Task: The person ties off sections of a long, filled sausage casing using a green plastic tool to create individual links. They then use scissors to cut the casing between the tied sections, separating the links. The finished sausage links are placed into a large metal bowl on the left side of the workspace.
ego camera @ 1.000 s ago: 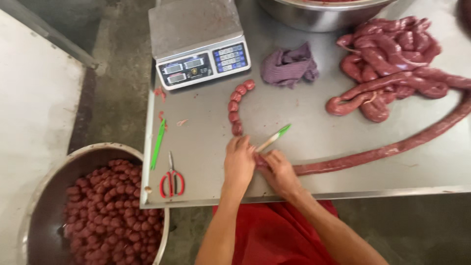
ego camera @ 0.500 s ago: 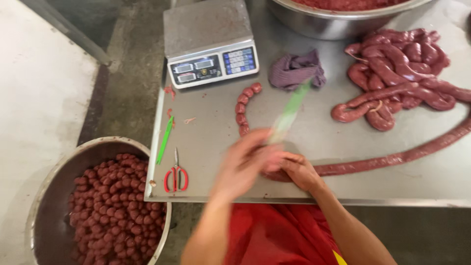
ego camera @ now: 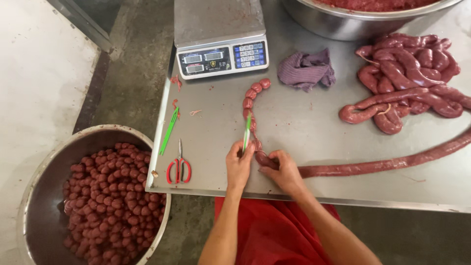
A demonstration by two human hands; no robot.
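Two hands work one sausage rope (ego camera: 373,164): left hand (ego camera: 239,164) gripping a green strip (ego camera: 247,131), right hand (ego camera: 283,169) pinching the sausage.

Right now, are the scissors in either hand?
No, the scissors lie on the table, left of the left hand.

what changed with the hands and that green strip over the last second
The left hand swung the green strip up off the table, then brought it back down to the sausage chain, upright beside the links. The right hand kept pinching the long sausage. Scale, scissors and cloth kept their places.
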